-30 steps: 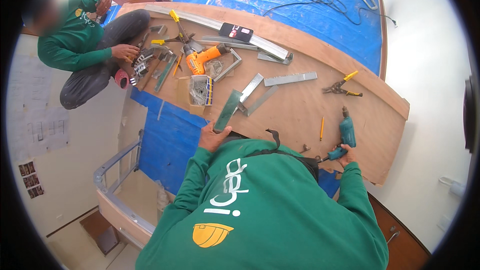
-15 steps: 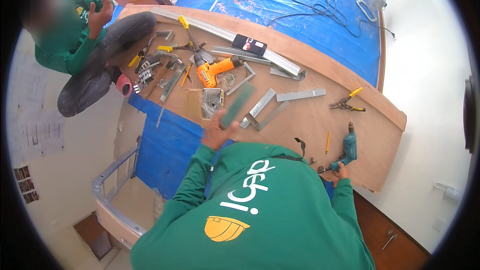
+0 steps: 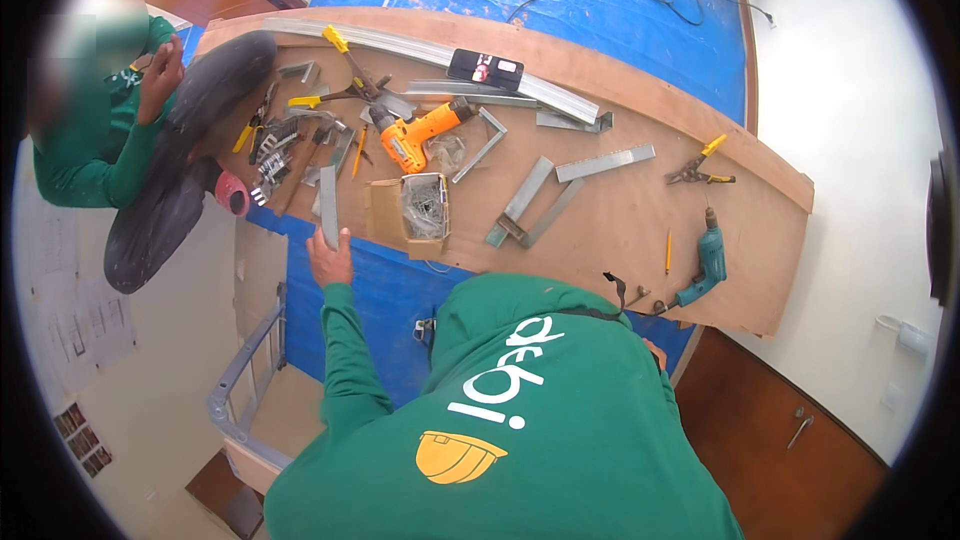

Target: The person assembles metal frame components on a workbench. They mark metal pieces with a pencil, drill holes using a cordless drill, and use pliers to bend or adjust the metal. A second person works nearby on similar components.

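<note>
At the near edge of the wooden table, my left hand [image 3: 332, 260] is closed on the lower end of a short metal channel piece [image 3: 328, 205], which points up and away. Just right of it sits an open cardboard box [image 3: 425, 208] of small metal fasteners. My right hand [image 3: 655, 354] shows only in part beside my green shirt, below the table edge; its fingers are mostly hidden. Nearest to that hand on the table lies a teal corded drill [image 3: 709, 262], with a pencil [image 3: 668, 252] beside it. Joined metal channel pieces [image 3: 524, 202] rest mid-table.
An orange drill [image 3: 412, 140], yellow-handled snips [image 3: 345, 90], a second pair of snips [image 3: 702, 162] and a phone [image 3: 486, 70] lie on the table [image 3: 610, 225]. Another person [image 3: 120, 140] sits at its left end. A grey metal frame [image 3: 245, 420] stands at near left.
My left hand has moved left with the metal piece, away from the middle of the table. My right hand has left the teal drill and dropped below the table edge. The view has shifted slightly.
</note>
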A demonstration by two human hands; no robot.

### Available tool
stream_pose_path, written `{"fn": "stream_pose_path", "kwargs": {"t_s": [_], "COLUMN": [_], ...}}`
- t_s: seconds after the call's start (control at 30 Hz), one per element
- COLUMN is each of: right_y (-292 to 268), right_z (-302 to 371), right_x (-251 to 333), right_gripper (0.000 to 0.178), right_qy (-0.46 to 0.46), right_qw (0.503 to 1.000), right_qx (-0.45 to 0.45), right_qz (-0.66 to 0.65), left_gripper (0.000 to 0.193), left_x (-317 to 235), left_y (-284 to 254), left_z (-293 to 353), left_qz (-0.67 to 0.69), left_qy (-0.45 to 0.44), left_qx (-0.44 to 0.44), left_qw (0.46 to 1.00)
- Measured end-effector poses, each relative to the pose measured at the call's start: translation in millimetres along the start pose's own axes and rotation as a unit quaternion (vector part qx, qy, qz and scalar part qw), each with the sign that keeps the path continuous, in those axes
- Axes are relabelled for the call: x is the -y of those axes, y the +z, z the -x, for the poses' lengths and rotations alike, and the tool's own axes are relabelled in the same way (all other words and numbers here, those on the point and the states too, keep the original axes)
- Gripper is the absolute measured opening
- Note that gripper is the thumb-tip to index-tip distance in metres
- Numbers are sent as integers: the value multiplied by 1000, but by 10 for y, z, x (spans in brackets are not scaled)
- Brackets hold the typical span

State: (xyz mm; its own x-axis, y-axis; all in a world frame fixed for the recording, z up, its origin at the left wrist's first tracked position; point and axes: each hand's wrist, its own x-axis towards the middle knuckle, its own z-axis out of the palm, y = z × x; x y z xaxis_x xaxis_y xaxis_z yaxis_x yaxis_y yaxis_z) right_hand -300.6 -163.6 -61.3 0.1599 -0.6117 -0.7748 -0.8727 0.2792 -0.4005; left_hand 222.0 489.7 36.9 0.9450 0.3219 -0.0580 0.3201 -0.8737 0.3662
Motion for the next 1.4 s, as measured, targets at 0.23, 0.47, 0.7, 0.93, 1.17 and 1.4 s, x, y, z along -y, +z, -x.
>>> {"fn": "stream_pose_path", "kwargs": {"t_s": [0.23, 0.47, 0.7, 0.93, 1.17, 1.4], "right_y": [397, 628, 678, 664, 830, 950], "right_z": [584, 622, 569, 396, -50, -211], "right_x": [803, 1239, 1814, 2026, 2444, 3251], "right_gripper": [73, 80, 67, 54, 54, 52], "right_qy": [64, 24, -15, -65, -230, -193], "right_qw": [997, 999, 988, 980, 940, 919], "right_qx": [50, 46, 119, 140, 131, 202], "right_qz": [3, 1, 98, 124, 215, 279], "left_gripper": [75, 78, 71, 28, 42, 63], "left_x": [119, 346, 322, -1476, -2354, -2339], "left_y": [373, 870, 708, 164, 1260, 1522], "left_z": [-190, -680, -777, 174, 1281, 1038], "left_qz": [-14, -117, -42, 210, 54, -7], "left_qy": [15, 63, 100, 168, 545, 593], "left_qx": [33, 16, -1, 22, 232, 296], "left_qw": [999, 991, 994, 963, 804, 749]}}
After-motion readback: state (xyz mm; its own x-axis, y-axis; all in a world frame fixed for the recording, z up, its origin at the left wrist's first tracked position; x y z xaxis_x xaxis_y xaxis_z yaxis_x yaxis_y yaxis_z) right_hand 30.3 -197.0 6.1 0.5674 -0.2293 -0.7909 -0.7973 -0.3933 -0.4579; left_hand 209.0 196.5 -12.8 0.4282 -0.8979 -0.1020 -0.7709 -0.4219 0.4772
